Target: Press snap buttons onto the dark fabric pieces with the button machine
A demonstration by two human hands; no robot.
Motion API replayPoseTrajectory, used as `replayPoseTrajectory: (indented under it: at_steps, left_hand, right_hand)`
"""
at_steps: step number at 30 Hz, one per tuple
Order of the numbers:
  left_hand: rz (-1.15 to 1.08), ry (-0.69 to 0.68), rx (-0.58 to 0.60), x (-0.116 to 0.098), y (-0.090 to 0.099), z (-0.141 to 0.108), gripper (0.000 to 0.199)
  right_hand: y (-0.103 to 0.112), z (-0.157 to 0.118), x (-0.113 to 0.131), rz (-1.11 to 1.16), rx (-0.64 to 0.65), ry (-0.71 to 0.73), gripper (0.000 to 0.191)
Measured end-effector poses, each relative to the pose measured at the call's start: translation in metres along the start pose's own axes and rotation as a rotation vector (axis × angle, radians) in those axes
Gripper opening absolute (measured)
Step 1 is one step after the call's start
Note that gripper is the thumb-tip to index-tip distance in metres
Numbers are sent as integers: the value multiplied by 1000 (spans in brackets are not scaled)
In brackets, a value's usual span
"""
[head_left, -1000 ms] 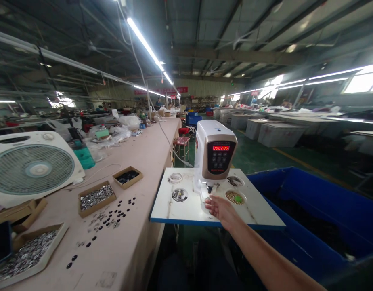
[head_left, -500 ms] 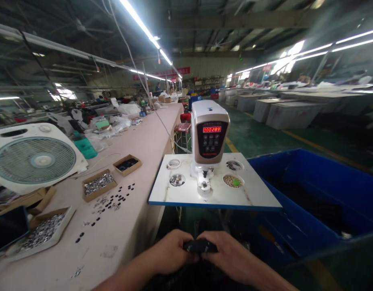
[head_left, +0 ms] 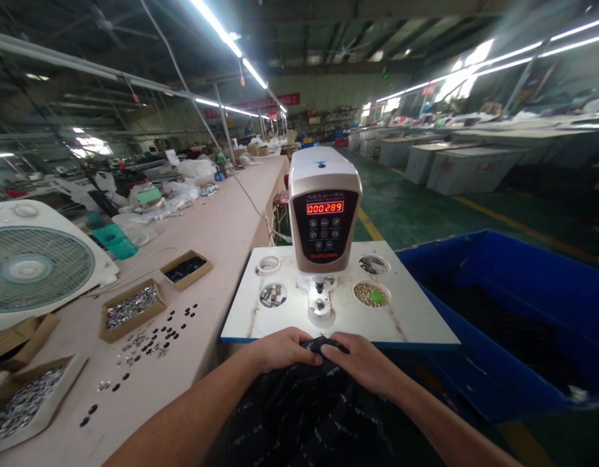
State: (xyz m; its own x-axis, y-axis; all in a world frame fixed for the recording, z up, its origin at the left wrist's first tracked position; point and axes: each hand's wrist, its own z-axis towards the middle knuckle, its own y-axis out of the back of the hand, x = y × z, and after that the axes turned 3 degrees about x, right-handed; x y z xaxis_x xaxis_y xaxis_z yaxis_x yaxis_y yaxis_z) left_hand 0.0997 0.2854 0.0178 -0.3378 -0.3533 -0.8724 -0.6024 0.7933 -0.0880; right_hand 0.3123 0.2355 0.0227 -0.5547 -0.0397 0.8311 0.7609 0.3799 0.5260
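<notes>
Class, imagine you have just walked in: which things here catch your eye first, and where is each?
First comes the white machine in the middle, its red display glowing 000289, standing on a white tabletop. At that tabletop's near edge, the left hand and right hand pinch dark cloth with small pale marks. A large blue bin fills the right side, and a fan stands at far left.

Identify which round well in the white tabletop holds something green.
The near right well: a bright green item lies with its gold pieces, while the other three wells show no green.
</notes>
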Motion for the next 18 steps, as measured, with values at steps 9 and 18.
replayPoseTrajectory:
  at_steps: [9,18]
  left_hand:
    - [-80,-21,-52,-7,6,22,31]
    - [102,-102,-283,-37,26,54,30]
  right_hand:
    - [16,23,-22,43,62,15,29]
    - [41,71,-23,-248,-228,59,23]
